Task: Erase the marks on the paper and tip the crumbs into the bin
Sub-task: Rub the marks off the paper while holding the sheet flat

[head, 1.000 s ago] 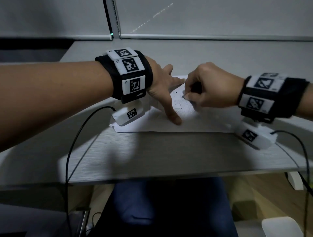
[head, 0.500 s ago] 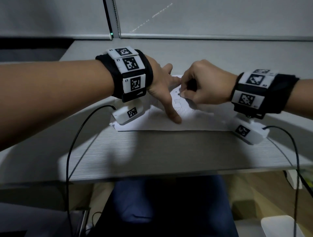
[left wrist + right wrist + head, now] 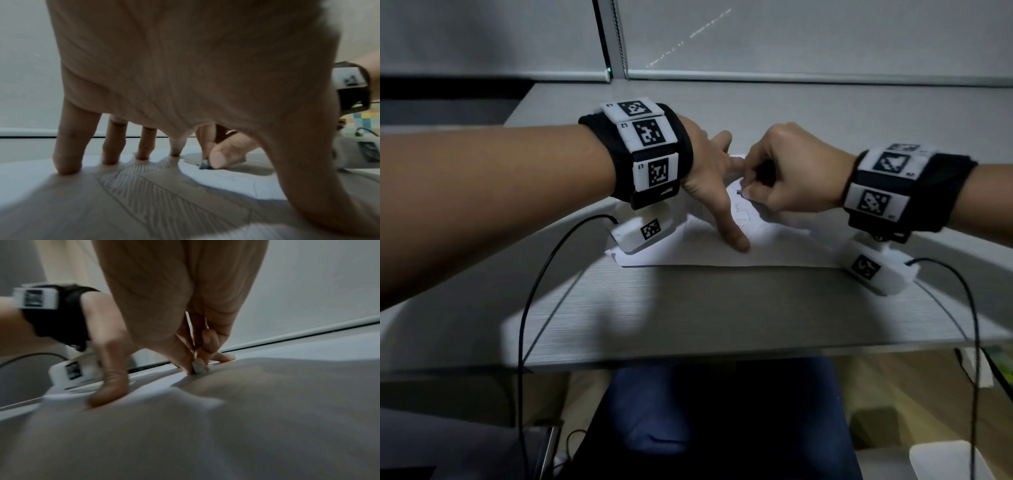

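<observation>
The paper (image 3: pixel 688 253) lies at the middle of the grey worktop (image 3: pixel 688 308). The left hand (image 3: pixel 709 178) presses spread, straight fingers on it. At 3 o'clock of it, the right hand (image 3: pixel 791 174) pinches a small eraser (image 3: pixel 197 367), its tip seemingly touching the sheet's faint pencil marks (image 3: pixel 743 219).

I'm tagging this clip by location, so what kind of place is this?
Probably an office or study workstation: a grey wood-grain desk set against a plain partition panel, with a sheet of paper being erased and the seated person's knees below.
</observation>
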A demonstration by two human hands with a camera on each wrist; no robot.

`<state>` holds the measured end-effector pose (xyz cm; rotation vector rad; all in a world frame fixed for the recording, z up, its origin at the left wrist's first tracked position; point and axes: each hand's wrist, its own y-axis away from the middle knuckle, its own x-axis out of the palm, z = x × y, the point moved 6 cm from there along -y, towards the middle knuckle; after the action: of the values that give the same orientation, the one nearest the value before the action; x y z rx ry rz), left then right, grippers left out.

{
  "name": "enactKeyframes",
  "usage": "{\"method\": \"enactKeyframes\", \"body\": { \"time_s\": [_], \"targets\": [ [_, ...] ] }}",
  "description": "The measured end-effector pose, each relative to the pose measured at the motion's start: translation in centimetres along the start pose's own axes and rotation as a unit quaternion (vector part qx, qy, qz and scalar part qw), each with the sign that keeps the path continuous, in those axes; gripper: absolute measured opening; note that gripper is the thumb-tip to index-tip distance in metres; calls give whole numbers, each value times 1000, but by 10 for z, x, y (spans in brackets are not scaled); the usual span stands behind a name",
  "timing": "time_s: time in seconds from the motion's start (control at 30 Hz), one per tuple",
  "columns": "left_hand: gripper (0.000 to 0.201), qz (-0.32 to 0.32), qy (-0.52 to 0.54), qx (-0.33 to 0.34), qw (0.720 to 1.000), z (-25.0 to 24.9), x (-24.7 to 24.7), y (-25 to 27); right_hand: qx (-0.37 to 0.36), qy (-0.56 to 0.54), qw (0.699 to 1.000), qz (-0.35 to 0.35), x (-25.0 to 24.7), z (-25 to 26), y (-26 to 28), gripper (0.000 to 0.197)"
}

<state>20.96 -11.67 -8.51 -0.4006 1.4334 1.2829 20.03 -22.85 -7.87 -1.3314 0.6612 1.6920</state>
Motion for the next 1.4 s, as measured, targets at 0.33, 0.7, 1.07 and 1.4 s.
{"method": "enactKeyframes", "body": {
  "time_s": [0.33,0.7,1.07,1.4],
  "targets": [
    [145,8,5,-4,1000,-1,0,-1,4,11,1000,3,-7,-12,-14,15],
    [134,15,-8,3,1000,-3,0,0,-14,-3,1000,2,1,3,7,14],
    [121,17,-3,-37,999,6,-1,10,72,13,996,-42,-23,-40,3,16],
    [133,-65,11,19,998,19,-14,12,62,0,998,-12,-10,-43,-5,10]
  ]
}}
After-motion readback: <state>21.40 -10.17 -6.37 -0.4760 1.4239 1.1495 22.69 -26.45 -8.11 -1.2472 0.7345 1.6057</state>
